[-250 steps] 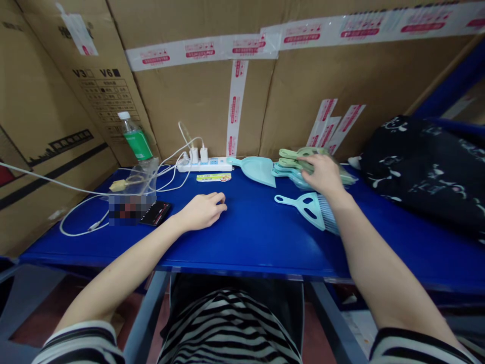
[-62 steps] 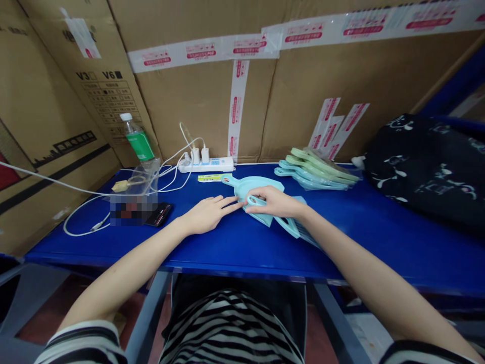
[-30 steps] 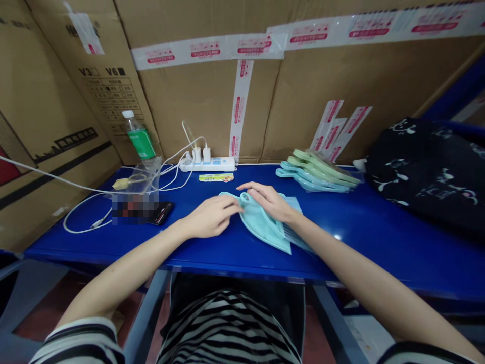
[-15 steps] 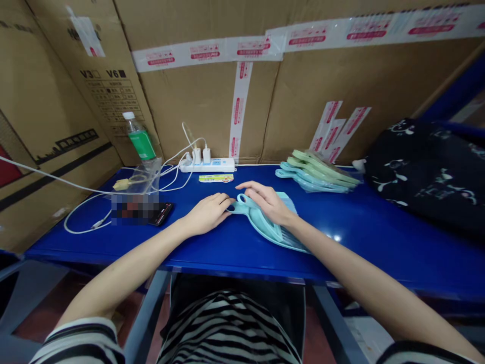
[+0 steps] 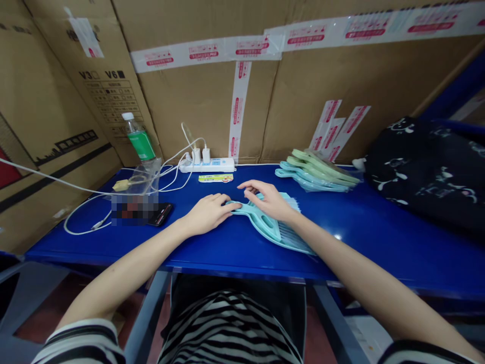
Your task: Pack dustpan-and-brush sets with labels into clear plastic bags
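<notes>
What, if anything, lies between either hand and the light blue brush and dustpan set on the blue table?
Nothing visible does. The left hand touches the handle end of the brush and dustpan set, and the right hand rests on top of it. The stack of packed sets lies apart, further back.

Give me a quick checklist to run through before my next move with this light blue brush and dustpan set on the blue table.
1. Left hand on the handle end of the light blue plastic dustpan and brush set: ok, fingertips touch it.
2. Right hand on the set: ok, resting on top.
3. Set flat on the blue metal table: ok.
4. Brush fully seated in the pan: cannot tell, the hand covers the join.
5. Stack of green and blue dustpans apart from the set: ok.
6. White cables and black phone apart from the hands: ok, they lie to the left.
</notes>
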